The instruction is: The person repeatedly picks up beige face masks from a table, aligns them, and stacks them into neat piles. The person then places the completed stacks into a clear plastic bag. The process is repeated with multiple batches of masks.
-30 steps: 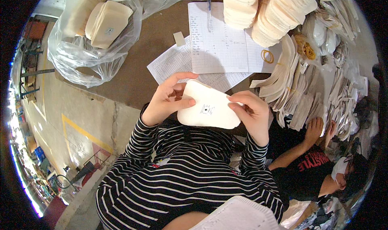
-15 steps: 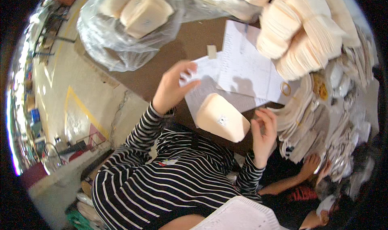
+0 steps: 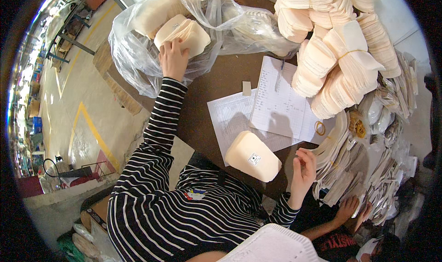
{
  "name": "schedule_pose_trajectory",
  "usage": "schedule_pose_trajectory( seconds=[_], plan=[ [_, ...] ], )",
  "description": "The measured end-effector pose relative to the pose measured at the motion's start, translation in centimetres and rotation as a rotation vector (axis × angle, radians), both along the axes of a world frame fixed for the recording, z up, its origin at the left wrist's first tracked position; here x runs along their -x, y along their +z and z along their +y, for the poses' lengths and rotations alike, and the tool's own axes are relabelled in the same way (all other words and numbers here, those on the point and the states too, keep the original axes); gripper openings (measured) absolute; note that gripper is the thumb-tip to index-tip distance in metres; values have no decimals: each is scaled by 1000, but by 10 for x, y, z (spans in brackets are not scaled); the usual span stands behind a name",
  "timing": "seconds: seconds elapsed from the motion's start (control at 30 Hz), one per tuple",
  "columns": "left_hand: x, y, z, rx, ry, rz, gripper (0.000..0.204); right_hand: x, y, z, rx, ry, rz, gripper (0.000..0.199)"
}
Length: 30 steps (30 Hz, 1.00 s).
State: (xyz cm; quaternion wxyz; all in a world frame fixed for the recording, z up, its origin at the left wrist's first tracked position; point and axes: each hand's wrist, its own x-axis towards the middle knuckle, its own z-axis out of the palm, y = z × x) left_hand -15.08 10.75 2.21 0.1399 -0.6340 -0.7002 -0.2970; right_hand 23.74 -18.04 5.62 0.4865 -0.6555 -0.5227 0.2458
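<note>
At the back left, my left hand (image 3: 174, 59) reaches into a clear plastic bag (image 3: 131, 55). Its fingers are bent over the edge of a stack of thin cream pads (image 3: 195, 36), whose layers fan apart there. A separate cream pad stack (image 3: 253, 157) with a small printed sticker lies on the brown table (image 3: 198, 115) before me, partly over a sheet of paper (image 3: 230, 117). Just right of this stack, my right hand (image 3: 302, 174) is raised with fingers loosely curled and thumb apart, holding nothing.
An open notebook (image 3: 278, 103) with a pen (image 3: 279, 75) lies mid-table, a rubber band (image 3: 320, 128) beside it. Banded cream pad bundles (image 3: 345, 59) are piled at the back right. Below them lie greyish strip bundles (image 3: 368, 161). Another person's hand (image 3: 346, 210) is at the lower right.
My left hand has moved from above the papers, away from me, onto the pads in the bag. My right hand stays beside the near stack. The view has shifted slightly.
</note>
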Motion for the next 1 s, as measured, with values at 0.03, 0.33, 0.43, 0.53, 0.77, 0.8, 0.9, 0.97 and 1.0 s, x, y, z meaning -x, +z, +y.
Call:
schedule_pose_trajectory(
  seconds=[0.03,0.33,0.43,0.53,0.77,0.8,0.9,0.97,1.0],
  plan=[
    [-2,-1,-1,-6,20,10,39,0,0,1,-7,9,-4,18],
    [-12,13,-20,104,-239,45,43,6,18,15,-12,82,-17,20],
    [-59,54,-53,58,-393,-766,39,9,29,18,-11,101,-30,23],
    [-101,64,-84,45,-772,-1608,39,13,36,32,-17,151,-24,30],
    [-177,12,-119,998,-828,-1799,43,24,-32,108,25,224,414,65],
    [-173,-5,-114,1052,-879,-1594,43,17,-43,113,137,236,495,66],
    [-153,-18,-94,934,-829,-869,42,4,-48,112,138,201,251,67],
    [-150,-6,-91,729,-685,-555,46,1,-43,113,104,184,34,67],
    [-153,-8,-91,621,-781,-573,46,1,-40,113,87,175,-75,67]
  ],
)
